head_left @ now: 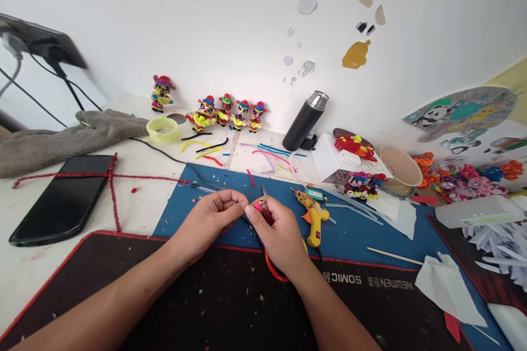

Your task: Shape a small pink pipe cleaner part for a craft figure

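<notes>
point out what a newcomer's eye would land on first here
Probably the five small, many-coloured fuzzy figurines standing at the back of the white table, near the wall. Next, at the centre, the right hand around red-handled metal scissors, with the left hand pinched close beside it. To their right, a bright yellow glue gun rests on the blue mat.

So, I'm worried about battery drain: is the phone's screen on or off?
Off, apparently: the phone's screen is black, with nothing lit.
</notes>
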Action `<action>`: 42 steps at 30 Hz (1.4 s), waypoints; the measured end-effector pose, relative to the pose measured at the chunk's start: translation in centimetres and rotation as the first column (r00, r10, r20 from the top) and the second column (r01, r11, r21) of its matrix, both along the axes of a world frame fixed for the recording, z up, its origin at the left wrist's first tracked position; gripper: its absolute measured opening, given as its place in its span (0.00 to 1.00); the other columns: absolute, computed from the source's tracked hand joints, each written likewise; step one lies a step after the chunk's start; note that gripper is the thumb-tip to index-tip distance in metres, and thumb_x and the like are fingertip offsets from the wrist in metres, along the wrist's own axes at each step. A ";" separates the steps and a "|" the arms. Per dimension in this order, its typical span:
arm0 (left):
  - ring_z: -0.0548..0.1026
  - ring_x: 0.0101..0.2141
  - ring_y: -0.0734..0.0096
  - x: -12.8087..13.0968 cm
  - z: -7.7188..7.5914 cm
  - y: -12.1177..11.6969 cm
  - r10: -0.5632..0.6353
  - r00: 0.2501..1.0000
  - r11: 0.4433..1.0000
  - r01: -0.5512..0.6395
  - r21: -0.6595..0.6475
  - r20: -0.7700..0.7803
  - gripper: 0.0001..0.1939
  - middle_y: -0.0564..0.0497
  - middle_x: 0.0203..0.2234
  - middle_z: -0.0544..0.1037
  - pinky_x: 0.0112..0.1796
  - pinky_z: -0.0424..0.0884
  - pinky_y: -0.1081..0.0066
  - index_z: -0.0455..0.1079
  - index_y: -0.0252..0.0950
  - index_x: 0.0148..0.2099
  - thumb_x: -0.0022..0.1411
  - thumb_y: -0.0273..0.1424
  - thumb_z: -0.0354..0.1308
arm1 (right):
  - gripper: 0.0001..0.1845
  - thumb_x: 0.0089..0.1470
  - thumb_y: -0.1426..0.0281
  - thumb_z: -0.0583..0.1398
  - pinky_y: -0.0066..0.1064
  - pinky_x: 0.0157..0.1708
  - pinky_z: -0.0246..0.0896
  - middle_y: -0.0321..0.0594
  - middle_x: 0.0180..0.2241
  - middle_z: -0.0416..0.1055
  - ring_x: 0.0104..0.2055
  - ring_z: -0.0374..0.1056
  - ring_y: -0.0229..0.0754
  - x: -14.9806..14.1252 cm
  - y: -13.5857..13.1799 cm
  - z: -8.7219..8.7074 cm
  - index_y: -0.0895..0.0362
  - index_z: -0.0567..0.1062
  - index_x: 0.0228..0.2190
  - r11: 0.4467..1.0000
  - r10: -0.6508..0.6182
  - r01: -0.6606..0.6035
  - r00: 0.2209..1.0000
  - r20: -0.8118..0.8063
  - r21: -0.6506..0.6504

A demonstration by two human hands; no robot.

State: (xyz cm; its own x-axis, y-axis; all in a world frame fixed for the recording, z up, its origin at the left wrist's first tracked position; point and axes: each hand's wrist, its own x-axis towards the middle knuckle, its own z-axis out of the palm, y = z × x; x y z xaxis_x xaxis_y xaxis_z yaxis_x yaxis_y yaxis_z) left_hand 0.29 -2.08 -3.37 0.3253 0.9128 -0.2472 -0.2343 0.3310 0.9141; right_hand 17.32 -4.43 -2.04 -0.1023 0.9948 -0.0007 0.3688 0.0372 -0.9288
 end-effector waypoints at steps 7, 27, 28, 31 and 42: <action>0.54 0.22 0.78 0.1 0.3 0.0 0.006 0.999 0.999 -0.004 0.040 -0.054 0.23 0.59 0.21 0.68 0.24 0.50 0.75 0.74 0.35 0.35 0.52 0.49 0.74 | 0.17 0.64 0.56 0.62 0.29 0.28 0.54 0.32 0.25 0.64 0.28 0.57 0.37 0.0 0.1 -0.3 0.56 0.74 0.31 1.000 -0.013 0.013 1.000 -0.013 -0.006; 0.58 0.24 0.76 -0.1 -0.2 0.1 0.018 0.996 0.996 -0.010 0.092 -0.090 0.17 0.57 0.24 0.72 0.24 0.53 0.75 0.76 0.36 0.37 0.55 0.43 0.72 | 0.14 0.63 0.60 0.61 0.29 0.29 0.54 0.32 0.25 0.65 0.28 0.58 0.38 0.1 0.2 0.3 0.56 0.74 0.30 1.000 -0.022 0.023 0.999 -0.032 0.014; 0.58 0.24 0.75 -0.1 -0.2 0.1 0.015 0.996 0.996 -0.006 0.092 -0.093 0.16 0.57 0.24 0.72 0.24 0.53 0.75 0.76 0.37 0.37 0.55 0.43 0.72 | 0.14 0.63 0.60 0.61 0.29 0.28 0.54 0.32 0.25 0.64 0.28 0.57 0.38 0.1 0.2 0.3 0.56 0.74 0.30 1.000 -0.024 0.025 0.999 -0.033 0.013; 0.58 0.24 0.75 -0.2 -0.1 0.3 -0.003 0.994 0.996 0.013 0.091 -0.109 0.16 0.57 0.23 0.71 0.24 0.52 0.75 0.76 0.37 0.36 0.55 0.43 0.72 | 0.14 0.63 0.60 0.61 0.29 0.28 0.53 0.32 0.25 0.63 0.28 0.56 0.37 0.1 0.1 0.3 0.56 0.73 0.29 1.000 -0.025 0.025 0.999 -0.031 0.010; 0.65 0.27 0.74 -0.7 -0.3 0.4 -0.030 0.993 0.994 0.042 0.103 -0.117 0.16 0.55 0.26 0.74 0.29 0.59 0.75 0.77 0.36 0.36 0.53 0.41 0.75 | 0.14 0.64 0.61 0.61 0.29 0.28 0.54 0.32 0.25 0.64 0.28 0.57 0.37 0.1 0.1 0.2 0.56 0.74 0.30 0.999 -0.028 0.028 0.999 -0.018 0.015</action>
